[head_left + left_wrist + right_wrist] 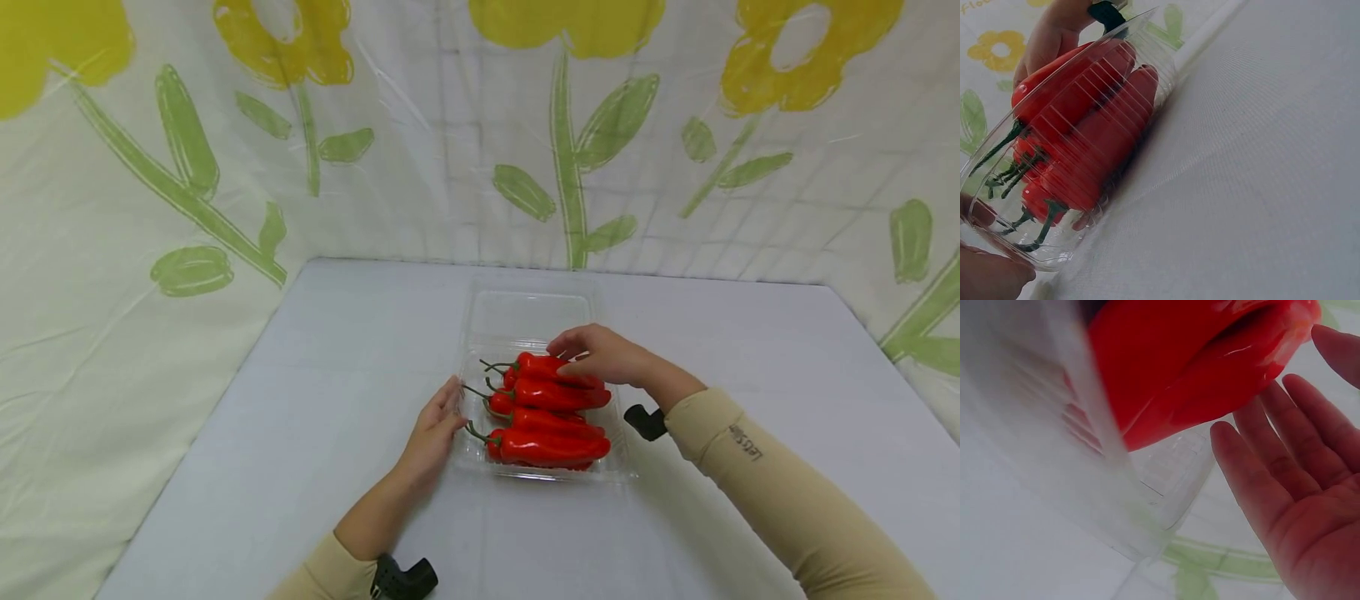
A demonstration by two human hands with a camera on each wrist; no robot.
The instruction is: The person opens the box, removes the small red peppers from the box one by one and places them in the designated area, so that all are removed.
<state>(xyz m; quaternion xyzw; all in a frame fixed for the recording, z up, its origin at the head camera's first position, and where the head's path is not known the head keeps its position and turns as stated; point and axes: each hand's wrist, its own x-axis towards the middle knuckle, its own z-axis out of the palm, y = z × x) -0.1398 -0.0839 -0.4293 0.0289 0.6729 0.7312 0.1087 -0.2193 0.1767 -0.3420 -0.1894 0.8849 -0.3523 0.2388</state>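
Several glossy red peppers [555,447] with green stems lie side by side in a clear plastic clamshell box [621,442]. Their stems point left. My left hand [431,433] holds the box at its left side; in the left wrist view its thumb [994,275] is at the rim. Over the back of the pile, my right hand [607,357] touches the rearmost pepper [536,364]. The right wrist view shows that hand's fingers [1285,456] extended beside a red pepper [1197,369], with no grip around it.
The box's clear lid [528,312] lies folded back behind it on the white table [337,358]. A white curtain [442,167] with yellow flowers hangs beyond the table's back edge. Dark wrist devices [405,577] are strapped near both cuffs.
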